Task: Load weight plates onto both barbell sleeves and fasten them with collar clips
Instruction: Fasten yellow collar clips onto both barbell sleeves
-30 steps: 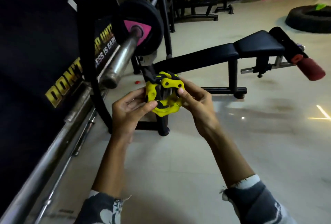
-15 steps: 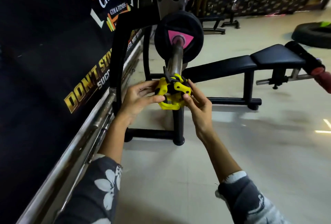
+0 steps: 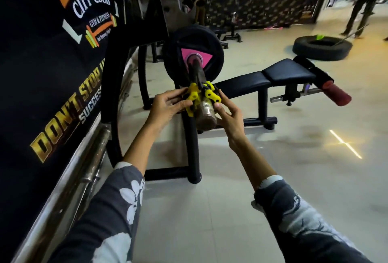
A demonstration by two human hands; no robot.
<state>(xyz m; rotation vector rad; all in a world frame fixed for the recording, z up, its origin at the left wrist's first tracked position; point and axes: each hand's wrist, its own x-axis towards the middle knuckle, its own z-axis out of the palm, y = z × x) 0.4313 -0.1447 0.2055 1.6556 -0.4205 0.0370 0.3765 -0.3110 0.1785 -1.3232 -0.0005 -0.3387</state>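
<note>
A yellow and black collar clip (image 3: 200, 96) sits around the near end of the steel barbell sleeve (image 3: 206, 111), which points toward me. My left hand (image 3: 168, 103) grips the clip's left side and my right hand (image 3: 227, 113) holds its right side with the fingertips. Farther along the sleeve a black weight plate (image 3: 214, 52) with a pink triangle at its hub is on the bar. A gap of bare sleeve lies between clip and plate.
The black rack frame (image 3: 193, 147) stands under the bar. A black bench (image 3: 287, 72) with a red roller pad (image 3: 336, 93) lies to the right. A tyre (image 3: 322, 47) is on the floor behind it. A banner wall and steel rail (image 3: 69, 178) run along the left.
The clip, held in front of the bar a second ago, has been slid over the sleeve's end. My view swung to look straight along the bar.
</note>
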